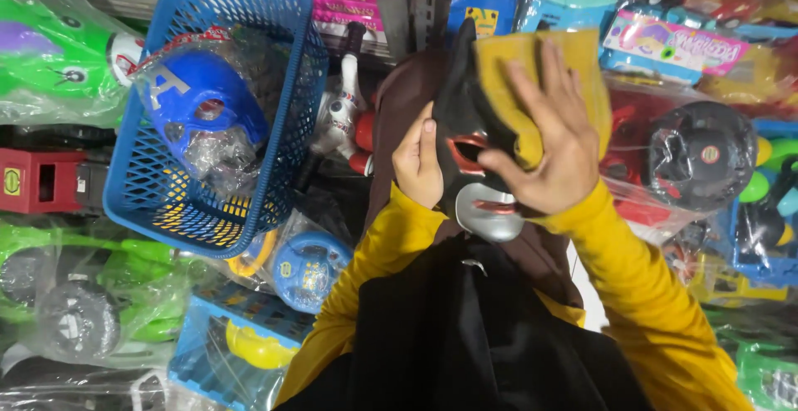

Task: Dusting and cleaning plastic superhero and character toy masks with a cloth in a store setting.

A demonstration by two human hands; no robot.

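Wiping looks to be the step in hand, judged from the head view: a black toy mask (470, 157) with red eye rims and a silver chin is held up in front of the person, just right of the blue basket (218, 112), and a yellow cloth (540, 78) lies pressed over its upper right side. Left hand (418, 164), its grip closed on the mask's left edge with the thumb pointing up, steadies it from the side nearest the basket. Right hand (553, 141) lies flat on the cloth, fingers spread and pointing up and left, thumb hooked under toward the mask's eye; its grip is pressed on the cloth, not curled round it. Both yellow sleeves rise from below, elbows wide. A next pass would call for firm counter-pressure from the left hand. Inside the basket sits a blue mask in clear wrap (199, 112)
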